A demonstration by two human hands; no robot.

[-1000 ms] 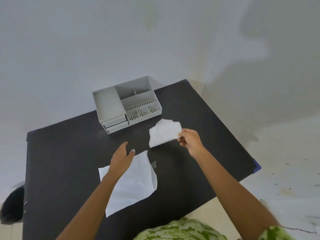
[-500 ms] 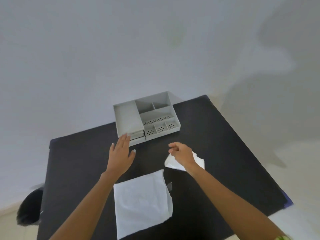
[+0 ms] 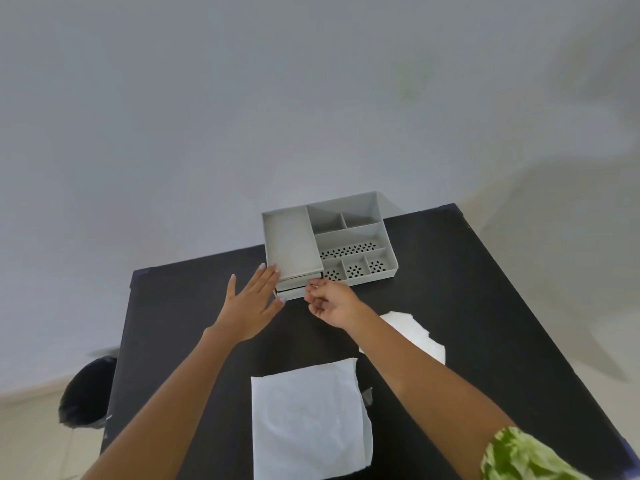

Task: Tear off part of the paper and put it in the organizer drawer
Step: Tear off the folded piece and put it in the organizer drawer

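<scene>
A grey organizer point(image 3: 349, 237) with several compartments stands at the far side of the black table point(image 3: 485, 306). Its two stacked drawers point(image 3: 294, 287) face me at the front left corner and look shut. My left hand point(image 3: 252, 299) is flat with fingers spread, its fingertips touching the organizer's left front corner. My right hand point(image 3: 329, 299) has fingertips at the drawer front, fingers curled and holding no paper. The torn-off paper piece point(image 3: 415, 334) lies on the table behind my right forearm. The larger white sheet point(image 3: 308, 417) lies near me.
A dark round object point(image 3: 86, 393) sits on the floor off the table's left edge. A small grey scrap point(image 3: 367, 396) lies by the big sheet's right edge. The table's far edge meets a plain white wall.
My right hand set the torn piece down on the table and moved forward to the drawer front. My left hand went from the sheet to the organizer's corner.
</scene>
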